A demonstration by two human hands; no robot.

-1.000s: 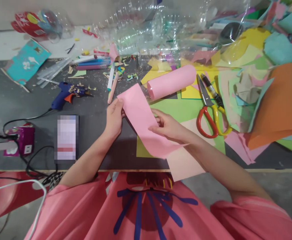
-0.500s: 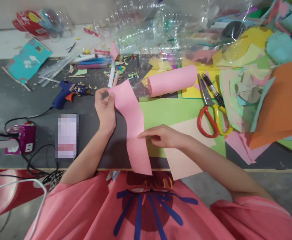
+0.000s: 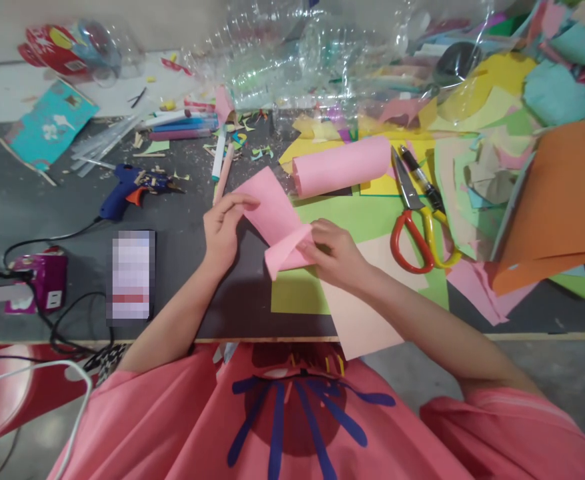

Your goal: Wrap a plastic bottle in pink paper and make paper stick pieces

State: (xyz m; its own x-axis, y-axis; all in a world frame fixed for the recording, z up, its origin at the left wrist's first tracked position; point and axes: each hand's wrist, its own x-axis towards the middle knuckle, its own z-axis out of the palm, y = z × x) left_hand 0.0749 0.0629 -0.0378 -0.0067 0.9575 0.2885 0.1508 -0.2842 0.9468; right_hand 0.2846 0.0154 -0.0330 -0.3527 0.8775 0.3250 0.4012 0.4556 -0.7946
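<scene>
A strip of pink paper is held between both hands above the dark tabletop. My left hand pinches its upper left end, fingers over the top. At the other end my right hand grips the paper, which curls and folds over itself there. Just beyond lies a roll of pink paper wrapped around what looks like clear plastic. Beneath the hands are a green sheet and a pale peach sheet. Scissors with one red and one yellow handle rest right of my right hand.
A blue glue gun and a phone lie at left, with cables near a purple box. Markers and paper scraps are scattered behind. Clear plastic bottles line the back. Orange paper is at right.
My right hand has gone from touching the hanging strip with a fingertip to gripping it. The strip's lower end has been lifted and folded up. My left hand has shifted slightly right and down.
</scene>
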